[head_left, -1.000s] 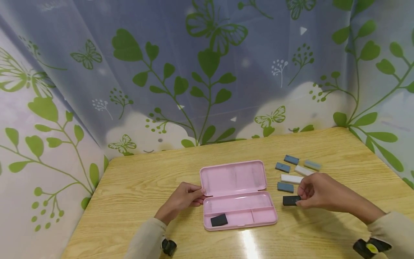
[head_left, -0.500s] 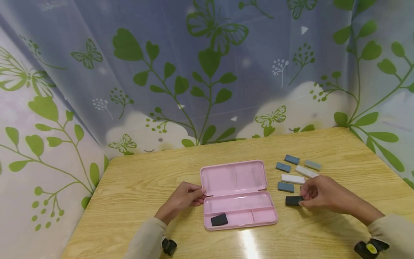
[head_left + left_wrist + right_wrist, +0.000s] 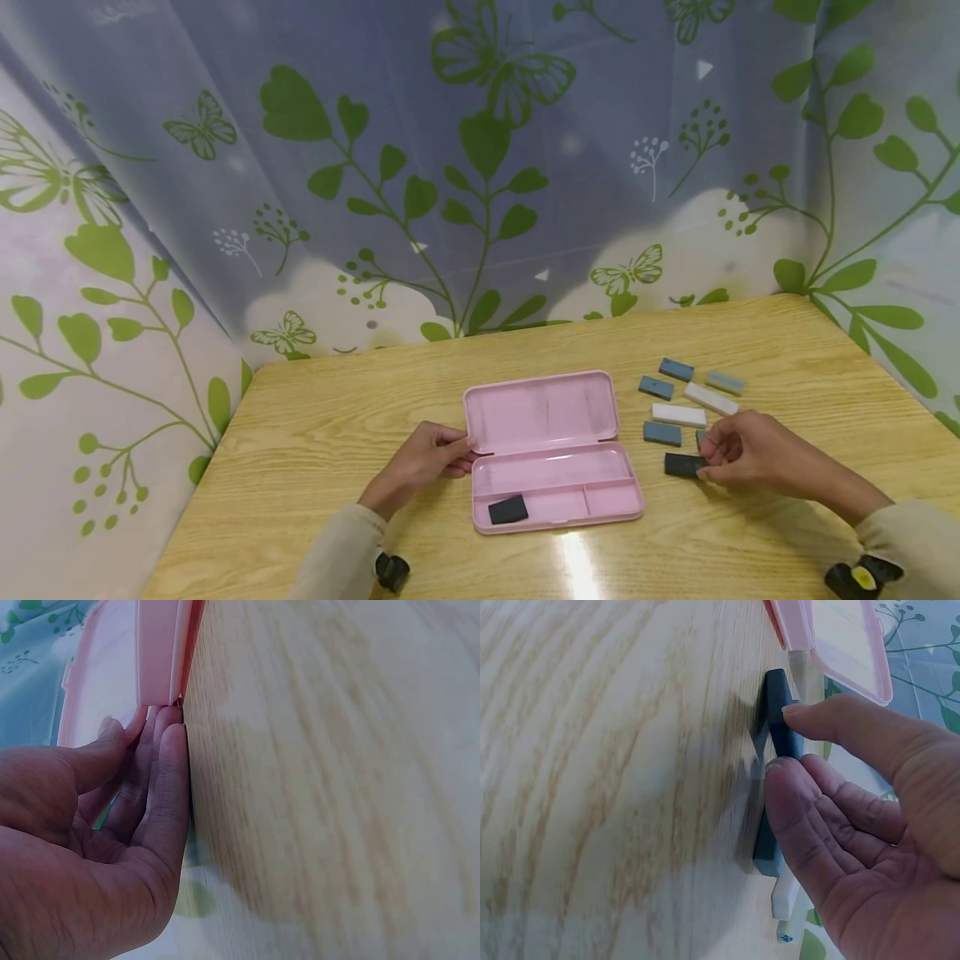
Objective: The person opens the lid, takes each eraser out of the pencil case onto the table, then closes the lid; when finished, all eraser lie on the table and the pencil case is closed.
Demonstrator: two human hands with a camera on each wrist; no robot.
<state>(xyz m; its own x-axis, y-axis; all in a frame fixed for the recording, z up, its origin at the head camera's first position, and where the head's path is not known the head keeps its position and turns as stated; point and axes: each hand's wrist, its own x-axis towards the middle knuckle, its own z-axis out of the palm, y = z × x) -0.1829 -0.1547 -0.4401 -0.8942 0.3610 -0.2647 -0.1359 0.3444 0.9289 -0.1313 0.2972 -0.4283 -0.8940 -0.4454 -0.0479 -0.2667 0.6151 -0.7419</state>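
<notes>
A pink pencil case [image 3: 557, 492] lies with its lid [image 3: 542, 412] folded back. My left hand [image 3: 426, 458] holds its left side near the hinge, thumb on the lid's edge and fingers behind it, as the left wrist view shows. Inside the front left compartment rests a black eraser [image 3: 508, 509]. To the right of the case, my right hand [image 3: 757, 450] pinches another black eraser [image 3: 683, 465] by its right end. In the right wrist view this black eraser [image 3: 779, 705] appears slightly tilted and just above the table.
Behind the right hand lie blue erasers [image 3: 662, 433], white erasers [image 3: 678, 414] and a pale grey-blue one [image 3: 725, 382]. A dark block [image 3: 766, 847] sits under the right fingers, partly hidden. A patterned curtain [image 3: 480, 208] stands along the back edge of the wooden table [image 3: 337, 417].
My right hand has shifted a little to the right with the black eraser, and a dark block's edge now shows by its fingers. The left hand and pencil case stay put.
</notes>
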